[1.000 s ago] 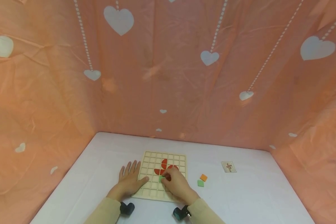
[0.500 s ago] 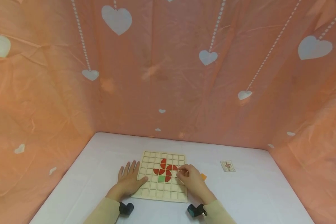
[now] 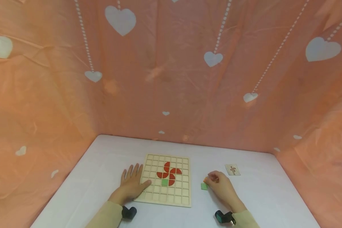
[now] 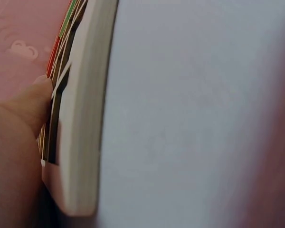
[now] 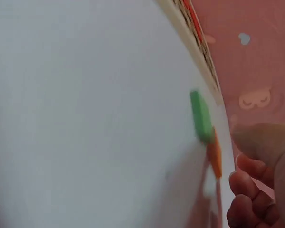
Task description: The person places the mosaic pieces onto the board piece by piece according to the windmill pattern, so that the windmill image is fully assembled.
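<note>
My left hand (image 3: 131, 185) lies with fingers spread on the table beside the wooden grid board (image 3: 151, 198). Its thumb rests on the board's left edge; the left wrist view shows the thumb (image 4: 31, 104) there too. Several red rounded pieces (image 3: 172, 171) form a pinwheel in the grid, and a green square tile (image 3: 165, 182) sits in a cell below it. To the right of the board, my right hand (image 3: 222, 188) hovers at an orange tile (image 5: 215, 154), partly hidden by its fingertips in the head view. A loose green tile (image 5: 200, 116) lies against the orange one.
A small card (image 3: 232, 169) printed with a red pattern on a grid lies farther right on the white table (image 3: 256, 180). Peach cloth with pale hearts (image 3: 165, 79) hangs around the back and sides of the table.
My right hand has left the board, uncovering the red pieces and the green tile in the grid, and has moved right to the loose orange tile. The left hand stays in place.
</note>
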Available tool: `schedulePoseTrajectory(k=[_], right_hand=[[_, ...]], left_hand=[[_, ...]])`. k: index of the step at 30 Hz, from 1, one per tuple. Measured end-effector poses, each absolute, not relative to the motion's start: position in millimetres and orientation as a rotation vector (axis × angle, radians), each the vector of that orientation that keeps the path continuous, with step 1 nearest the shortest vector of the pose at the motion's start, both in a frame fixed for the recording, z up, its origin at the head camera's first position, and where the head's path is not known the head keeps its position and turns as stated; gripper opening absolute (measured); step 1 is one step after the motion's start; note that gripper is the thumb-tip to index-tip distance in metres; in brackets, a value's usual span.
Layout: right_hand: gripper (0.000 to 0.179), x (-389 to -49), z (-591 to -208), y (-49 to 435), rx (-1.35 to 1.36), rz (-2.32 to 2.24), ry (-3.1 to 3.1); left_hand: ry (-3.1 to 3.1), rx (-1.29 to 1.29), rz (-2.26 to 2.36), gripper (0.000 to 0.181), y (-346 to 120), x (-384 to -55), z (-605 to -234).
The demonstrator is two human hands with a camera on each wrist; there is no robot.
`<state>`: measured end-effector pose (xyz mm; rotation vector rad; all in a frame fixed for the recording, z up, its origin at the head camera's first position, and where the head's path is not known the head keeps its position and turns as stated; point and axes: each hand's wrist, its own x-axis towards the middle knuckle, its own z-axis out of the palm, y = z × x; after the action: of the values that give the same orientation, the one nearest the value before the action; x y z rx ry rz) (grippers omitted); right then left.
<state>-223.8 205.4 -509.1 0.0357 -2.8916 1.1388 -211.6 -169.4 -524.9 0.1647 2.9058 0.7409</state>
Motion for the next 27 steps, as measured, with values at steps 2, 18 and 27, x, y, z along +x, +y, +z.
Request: schedulePoseTrajectory(k=[2, 18, 27], right_hand=[[0.026, -223.4, -510.2, 209.0, 0.026, 1.121, -2.901], [0.016, -223.9, -515.7, 210.3, 0.003, 1.090, -2.939], [0.014, -222.4, -510.6, 203.9, 0.047, 1.017, -2.992]], left_hand=[[2.911, 0.161, 0.732, 0.089, -169.8, -212.0, -525.3], [2.905, 0.171, 0.735, 0.089, -168.7, -211.8, -522.7], [2.911, 0.175, 0.735, 0.089, -169.6, -212.2, -524.6]])
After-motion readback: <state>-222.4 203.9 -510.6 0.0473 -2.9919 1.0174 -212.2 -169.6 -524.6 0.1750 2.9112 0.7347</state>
